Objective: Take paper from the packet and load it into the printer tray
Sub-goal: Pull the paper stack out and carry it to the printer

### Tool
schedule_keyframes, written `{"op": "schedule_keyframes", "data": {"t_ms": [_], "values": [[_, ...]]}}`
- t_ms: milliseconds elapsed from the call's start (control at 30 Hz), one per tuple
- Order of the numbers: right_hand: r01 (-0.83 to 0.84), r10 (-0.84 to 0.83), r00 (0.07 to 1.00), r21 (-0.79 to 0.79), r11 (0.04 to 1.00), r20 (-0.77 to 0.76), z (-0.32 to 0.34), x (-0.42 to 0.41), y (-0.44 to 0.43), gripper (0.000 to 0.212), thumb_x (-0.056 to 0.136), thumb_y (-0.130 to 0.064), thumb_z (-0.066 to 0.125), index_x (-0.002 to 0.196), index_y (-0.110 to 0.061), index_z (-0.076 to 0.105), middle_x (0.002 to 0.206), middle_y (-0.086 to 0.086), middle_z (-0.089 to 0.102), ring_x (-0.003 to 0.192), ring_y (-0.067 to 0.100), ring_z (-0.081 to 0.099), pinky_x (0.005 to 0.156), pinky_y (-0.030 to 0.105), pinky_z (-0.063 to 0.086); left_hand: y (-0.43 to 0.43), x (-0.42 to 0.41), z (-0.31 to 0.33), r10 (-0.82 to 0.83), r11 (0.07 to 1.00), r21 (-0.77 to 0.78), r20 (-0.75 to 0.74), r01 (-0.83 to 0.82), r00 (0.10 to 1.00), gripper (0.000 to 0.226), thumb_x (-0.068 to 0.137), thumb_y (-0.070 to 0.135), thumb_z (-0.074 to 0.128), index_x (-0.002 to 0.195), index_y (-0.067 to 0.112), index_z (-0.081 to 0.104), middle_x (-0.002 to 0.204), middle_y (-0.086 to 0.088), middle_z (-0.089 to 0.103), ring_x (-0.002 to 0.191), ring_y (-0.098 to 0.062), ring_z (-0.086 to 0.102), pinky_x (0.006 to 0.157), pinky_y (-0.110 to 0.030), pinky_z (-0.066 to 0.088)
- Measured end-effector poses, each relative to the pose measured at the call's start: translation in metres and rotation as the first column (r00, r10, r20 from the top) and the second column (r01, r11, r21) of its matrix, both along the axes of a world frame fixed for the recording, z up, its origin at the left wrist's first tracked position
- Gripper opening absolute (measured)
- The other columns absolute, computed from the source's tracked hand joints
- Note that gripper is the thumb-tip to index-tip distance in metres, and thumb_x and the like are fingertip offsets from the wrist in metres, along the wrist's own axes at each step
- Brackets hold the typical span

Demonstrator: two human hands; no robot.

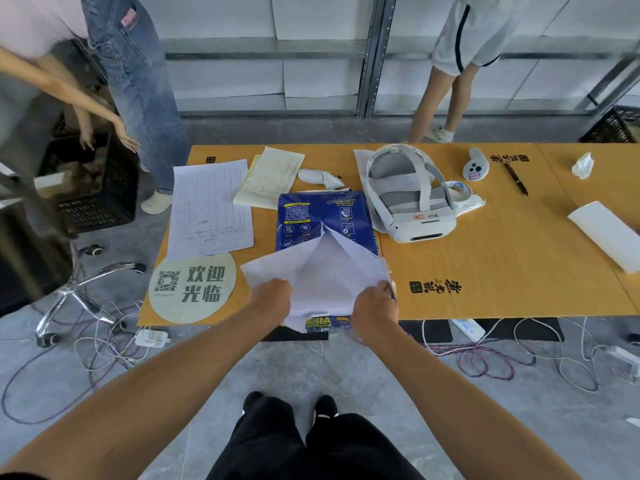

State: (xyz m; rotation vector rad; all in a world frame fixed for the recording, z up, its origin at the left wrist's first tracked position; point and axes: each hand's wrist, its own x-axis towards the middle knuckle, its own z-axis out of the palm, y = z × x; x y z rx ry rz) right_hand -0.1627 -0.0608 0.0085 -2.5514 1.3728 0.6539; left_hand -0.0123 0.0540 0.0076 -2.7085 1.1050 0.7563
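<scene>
A blue paper packet (313, 213) lies at the near edge of the orange table (502, 258), its wrapper torn open toward me. The white wrapper flaps (273, 268) are spread apart, showing the white paper (320, 271) inside. My left hand (272, 296) grips the left flap near the packet's end. My right hand (375, 304) pinches the right flap at the packet's near right corner. No printer or tray is in view.
A white headset (412, 199) sits just right of the packet. Printed forms (211, 209), a round sign (192, 289), controllers (320, 178), a pen (516, 176) and a paper roll (609, 233) lie on the table. Cables (485, 362) cross the floor. Two people stand beyond the table, beside a crate (93, 188) and chair (79, 289).
</scene>
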Motion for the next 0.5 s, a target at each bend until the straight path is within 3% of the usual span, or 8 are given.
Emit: {"op": "schedule_keyframes", "data": {"t_ms": [100,200,267,333,400,500], "values": [[0.049,-0.05,0.999,0.077,0.996,0.017,0.004,-0.002,-0.018,0.049,0.092,-0.012,0.055,0.137,0.004,0.043,0.135,0.026,0.046,0.12,0.032,0.053,0.095,0.031,0.05,0.003,-0.006,-0.006,0.126,0.992,-0.006,-0.024,-0.126,0.992,0.029,0.099,0.016,0.046,0.123,0.003,0.054,0.118,-0.012,0.06,0.109,-0.025,0.058,0.092,-0.028,0.046],[0.214,-0.242,0.965,0.226,0.95,0.104,0.009,-0.003,-0.028,0.038,0.094,-0.011,0.05,0.131,0.0,0.049,0.133,0.021,0.052,0.121,0.034,0.054,0.091,0.034,0.049,0.011,-0.009,-0.01,0.243,0.968,-0.037,-0.119,-0.248,0.963,0.026,0.093,0.016,0.05,0.111,0.001,0.061,0.092,-0.01,0.055,0.096,-0.028,0.062,0.08,-0.031,0.049],[0.334,-0.414,0.89,0.343,0.878,0.192,0.008,-0.005,-0.035,0.032,0.093,-0.01,0.047,0.122,0.002,0.054,0.125,0.021,0.056,0.111,0.035,0.057,0.078,0.035,0.048,0.017,-0.016,-0.013,0.347,0.927,-0.086,-0.174,-0.365,0.922,0.023,0.092,0.015,0.051,0.105,-0.001,0.062,0.088,-0.01,0.054,0.089,-0.029,0.062,0.074,-0.032,0.051],[0.445,-0.583,0.761,0.424,0.788,0.285,0.001,-0.01,-0.041,0.033,0.092,-0.01,0.048,0.122,0.003,0.053,0.121,0.02,0.057,0.103,0.034,0.058,0.073,0.034,0.048,0.021,-0.025,-0.016,0.498,0.828,-0.154,-0.239,-0.539,0.834,0.017,0.094,0.013,0.052,0.101,-0.001,0.058,0.089,-0.012,0.056,0.083,-0.026,0.058,0.062,-0.027,0.046],[0.527,-0.711,0.624,0.498,0.689,0.324,-0.004,-0.016,-0.044,0.036,0.089,-0.008,0.051,0.124,0.002,0.052,0.12,0.018,0.058,0.105,0.035,0.06,0.073,0.033,0.053,0.022,-0.029,-0.018,0.616,0.681,-0.173,-0.39,-0.712,0.684,0.011,0.092,0.012,0.053,0.089,0.002,0.054,0.086,-0.015,0.06,0.08,-0.027,0.056,0.055,-0.026,0.044],[0.566,-0.82,0.483,0.605,0.56,0.308,-0.01,-0.019,-0.052,0.029,0.081,-0.005,0.056,0.11,0.0,0.056,0.113,0.019,0.063,0.097,0.038,0.066,0.076,0.041,0.06,0.019,-0.014,-0.017,0.698,0.301,-0.042,-0.671,-0.953,0.25,0.015,0.089,0.006,0.056,0.079,0.007,0.045,0.083,-0.017,0.058,0.072,-0.028,0.057,0.063,-0.031,0.054]]}}
